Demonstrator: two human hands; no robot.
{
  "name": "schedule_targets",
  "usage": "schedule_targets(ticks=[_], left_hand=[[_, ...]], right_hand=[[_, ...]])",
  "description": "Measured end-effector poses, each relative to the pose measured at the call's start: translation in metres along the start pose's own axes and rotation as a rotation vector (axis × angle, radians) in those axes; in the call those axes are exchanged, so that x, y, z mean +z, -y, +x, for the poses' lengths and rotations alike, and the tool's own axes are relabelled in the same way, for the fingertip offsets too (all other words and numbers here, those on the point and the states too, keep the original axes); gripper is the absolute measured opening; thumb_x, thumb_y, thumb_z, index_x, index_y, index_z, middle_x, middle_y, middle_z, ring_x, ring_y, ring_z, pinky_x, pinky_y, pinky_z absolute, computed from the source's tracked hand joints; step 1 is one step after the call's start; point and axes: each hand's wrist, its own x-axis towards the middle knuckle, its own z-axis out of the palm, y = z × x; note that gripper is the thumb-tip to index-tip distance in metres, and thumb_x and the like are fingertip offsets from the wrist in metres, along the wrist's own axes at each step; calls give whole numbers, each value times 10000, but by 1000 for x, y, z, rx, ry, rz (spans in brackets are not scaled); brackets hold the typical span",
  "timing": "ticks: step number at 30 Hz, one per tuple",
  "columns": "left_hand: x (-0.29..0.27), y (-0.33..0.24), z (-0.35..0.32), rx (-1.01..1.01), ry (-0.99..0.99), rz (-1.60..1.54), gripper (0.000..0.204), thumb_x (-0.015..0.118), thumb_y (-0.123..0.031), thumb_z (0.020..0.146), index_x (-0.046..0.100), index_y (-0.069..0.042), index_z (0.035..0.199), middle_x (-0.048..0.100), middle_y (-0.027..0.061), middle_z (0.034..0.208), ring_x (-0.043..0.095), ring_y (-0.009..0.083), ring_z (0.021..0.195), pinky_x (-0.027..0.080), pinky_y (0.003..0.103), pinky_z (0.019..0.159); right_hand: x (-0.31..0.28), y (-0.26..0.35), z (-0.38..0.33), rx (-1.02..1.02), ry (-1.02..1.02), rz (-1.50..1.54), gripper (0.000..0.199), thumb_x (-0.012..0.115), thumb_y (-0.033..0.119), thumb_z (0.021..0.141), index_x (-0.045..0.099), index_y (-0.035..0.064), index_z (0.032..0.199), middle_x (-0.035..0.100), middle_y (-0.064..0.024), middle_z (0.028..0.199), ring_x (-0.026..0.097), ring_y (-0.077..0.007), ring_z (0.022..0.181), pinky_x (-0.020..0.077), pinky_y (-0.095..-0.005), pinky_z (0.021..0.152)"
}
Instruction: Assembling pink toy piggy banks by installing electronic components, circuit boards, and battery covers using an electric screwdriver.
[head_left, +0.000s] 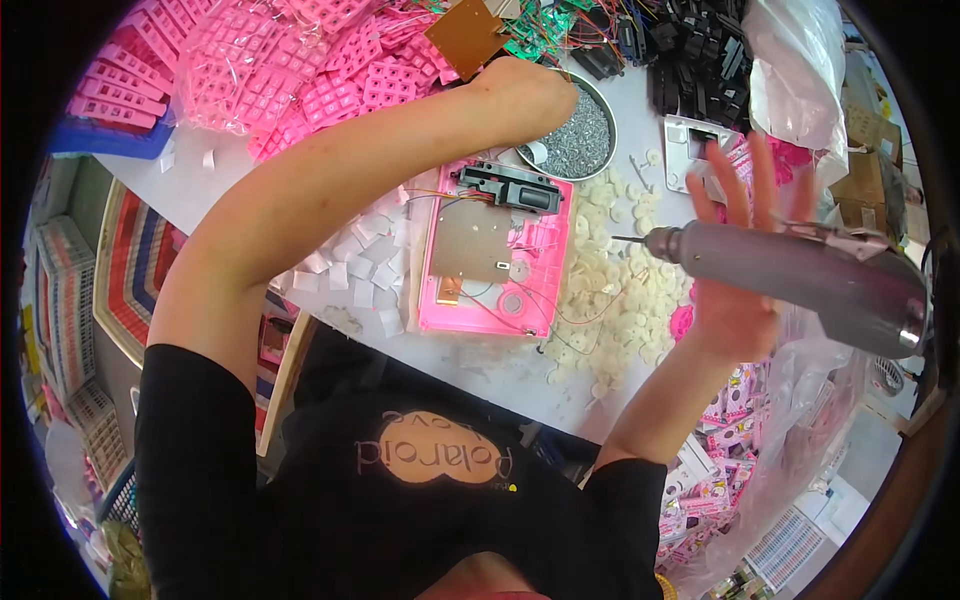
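Note:
My left hand reaches to the far side of the table, at the rim of a round metal bowl full of small grey screws. Its back shows; the fingers are hidden. In front of me lies an open pink plastic casing, holding a brown board, thin wires and a black plastic module across its far end. To the right, my right hand is open, fingers spread. A grey electric screwdriver passes in front of its palm, bit pointing left toward the casing.
Pink keypad parts heap at the far left, beside white paper pieces. Pale round discs are scattered right of the casing. Black plastic parts, a white shell and a plastic bag sit at the far right.

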Motion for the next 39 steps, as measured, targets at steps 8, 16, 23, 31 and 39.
schedule_targets(ticks=[8,16,23,31,39], left_hand=[[-23,14,-22,105,-97,19,142,701,-283,815,721,-143,806,681,45,822,634,248,947,451,453,861],[-9,12,-5,225,-257,88,181,692,-293,825,706,-130,747,681,30,809,630,222,897,408,453,870],[-46,-15,-52,108,-111,-613,145,732,-215,809,669,-106,738,664,49,769,641,196,848,401,395,839],[-47,-54,-142,249,-407,-563,157,767,-102,782,692,-124,918,681,-20,882,619,166,797,348,371,825],[-42,-52,-143,300,-493,-622,204,781,-98,746,680,-121,922,671,-20,865,612,181,786,344,374,814]], right_hand=[[2,-18,31,117,362,144,563,745,122,859,446,-53,1303,612,-135,727,616,-204,651,548,-371,698],[1,-25,16,31,284,130,450,729,76,850,499,-59,1213,633,-122,735,627,-192,654,552,-347,666],[24,-22,-2,-83,67,116,462,691,116,889,447,-7,1261,582,-89,683,549,-156,575,491,-310,550],[39,-6,-29,-109,250,388,405,699,213,917,449,68,1201,483,-38,603,443,-154,512,418,-321,479],[41,-8,-27,-82,281,448,404,679,219,923,435,83,1216,469,-31,599,461,-168,511,421,-330,482]])
